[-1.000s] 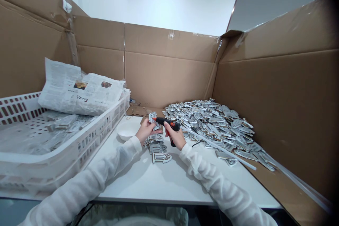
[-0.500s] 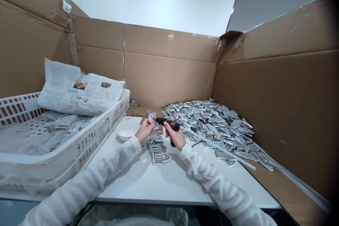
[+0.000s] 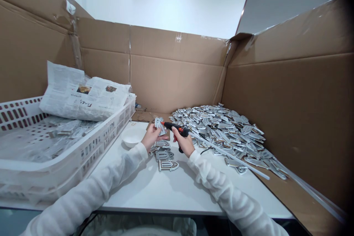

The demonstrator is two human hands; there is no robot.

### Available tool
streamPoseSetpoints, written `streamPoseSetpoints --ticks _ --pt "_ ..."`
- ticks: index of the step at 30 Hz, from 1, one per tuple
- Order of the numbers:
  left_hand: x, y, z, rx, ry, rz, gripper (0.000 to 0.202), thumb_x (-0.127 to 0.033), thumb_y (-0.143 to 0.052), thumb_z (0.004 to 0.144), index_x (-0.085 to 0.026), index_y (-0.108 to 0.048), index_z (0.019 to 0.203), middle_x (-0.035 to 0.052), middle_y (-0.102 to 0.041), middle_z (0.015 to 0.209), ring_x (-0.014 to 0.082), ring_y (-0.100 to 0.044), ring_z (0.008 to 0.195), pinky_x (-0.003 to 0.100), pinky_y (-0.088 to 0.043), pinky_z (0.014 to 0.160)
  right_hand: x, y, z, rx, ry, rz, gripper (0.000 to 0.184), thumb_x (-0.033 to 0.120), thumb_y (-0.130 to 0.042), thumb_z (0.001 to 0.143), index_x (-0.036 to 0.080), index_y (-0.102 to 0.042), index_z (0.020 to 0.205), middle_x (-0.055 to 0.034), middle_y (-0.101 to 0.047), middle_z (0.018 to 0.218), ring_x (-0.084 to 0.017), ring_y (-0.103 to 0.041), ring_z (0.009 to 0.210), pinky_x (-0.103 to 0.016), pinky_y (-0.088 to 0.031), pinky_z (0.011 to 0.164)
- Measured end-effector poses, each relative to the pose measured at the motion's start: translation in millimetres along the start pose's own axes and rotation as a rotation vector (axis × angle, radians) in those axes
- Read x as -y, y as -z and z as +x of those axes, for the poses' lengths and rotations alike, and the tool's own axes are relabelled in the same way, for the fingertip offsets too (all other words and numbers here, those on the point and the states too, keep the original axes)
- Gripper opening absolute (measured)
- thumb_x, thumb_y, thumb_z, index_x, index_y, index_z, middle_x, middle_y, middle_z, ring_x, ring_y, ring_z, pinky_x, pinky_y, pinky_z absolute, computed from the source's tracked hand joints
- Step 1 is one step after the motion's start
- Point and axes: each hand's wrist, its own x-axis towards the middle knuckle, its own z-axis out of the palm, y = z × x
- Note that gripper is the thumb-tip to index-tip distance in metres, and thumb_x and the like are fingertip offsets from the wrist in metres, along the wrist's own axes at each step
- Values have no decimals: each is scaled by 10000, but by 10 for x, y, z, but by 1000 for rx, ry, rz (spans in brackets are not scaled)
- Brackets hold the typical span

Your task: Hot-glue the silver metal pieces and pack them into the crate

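My right hand (image 3: 184,143) is closed round a black and orange glue gun (image 3: 173,127), whose nozzle points left at a small grey and white cut-out piece (image 3: 159,124). My left hand (image 3: 151,136) pinches that piece and holds it upright above the white table (image 3: 171,188). A long clear glue stick (image 3: 229,156) trails from the back of the gun to the right. Just below my hands lie a few flat cut-out pieces (image 3: 167,164).
A large heap of similar grey pieces (image 3: 224,129) fills the right side. A small white bowl (image 3: 131,140) sits left of my hands. A white slotted basket (image 3: 63,147) holds newspaper (image 3: 83,94) and more pieces. Cardboard walls (image 3: 290,99) surround the table.
The glue gun's nozzle has tipped slightly and the piece in my left hand has shifted a little; otherwise both hands stay in place.
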Motion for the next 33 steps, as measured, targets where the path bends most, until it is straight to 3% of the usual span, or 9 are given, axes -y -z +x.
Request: streamPoseSetpoints --ticks 5,9,11,14,17,21,25,33 --pt "-23 27 5 6 -75 75 149 -240 -525 762 -157 -405 790 40 -637 722 86 -555 473 211 -443 469 -8 63 72 -150 -60 24 494 640 -484 657 181 -531 481 32 -392 353 -107 -374 364 -241 -294 398" --pt "-13 63 31 37 -140 223 218 -317 -568 714 -122 -528 805 23 -629 656 48 -426 392 170 -295 373 6 84 114 -183 -165 110 500 654 -461 670 177 -554 548 43 -369 350 -98 -348 337 -234 -279 369" --pt "-1 80 53 3 -178 295 254 -336 -594 683 -107 -591 792 23 -629 634 67 -454 443 183 -329 419 35 83 107 -196 -173 169 501 655 -459 673 175 -560 569 44 -370 359 -93 -341 337 -229 -270 364" --pt "10 100 84 -29 -242 311 260 -323 -629 643 -104 -635 783 47 -657 735 137 -565 664 226 -425 608 91 76 60 -169 -136 235 504 650 -451 684 171 -568 577 40 -376 385 -90 -338 358 -226 -259 373" --pt "9 108 94 -38 -276 314 259 -332 -624 647 -106 -640 773 51 -656 771 164 -577 753 245 -438 688 138 68 -18 -130 -51 164 528 646 -437 694 159 -590 556 19 -418 427 -93 -349 399 -238 -280 418" --pt "1 88 65 -58 -185 247 237 -328 -549 717 -123 -582 831 43 -637 782 152 -594 685 229 -462 574 162 51 -107 -108 34 45 552 650 -421 692 156 -590 515 -23 -519 511 -123 -422 496 -261 -338 540" --pt "-5 50 25 -6 -35 142 169 -271 -447 794 -143 -489 896 54 -640 799 141 -609 531 283 -499 533 125 33 -116 -64 62 -11 543 640 -412 702 169 -559 474 -23 -535 527 -141 -460 545 -266 -347 598" --pt "4 35 18 -8 -43 154 127 -242 -466 796 -179 -403 887 33 -651 739 144 -610 458 269 -500 461 67 22 -79 -29 88 -69 512 578 -432 738 178 -545 439 10 -468 429 -125 -426 455 -250 -330 543"
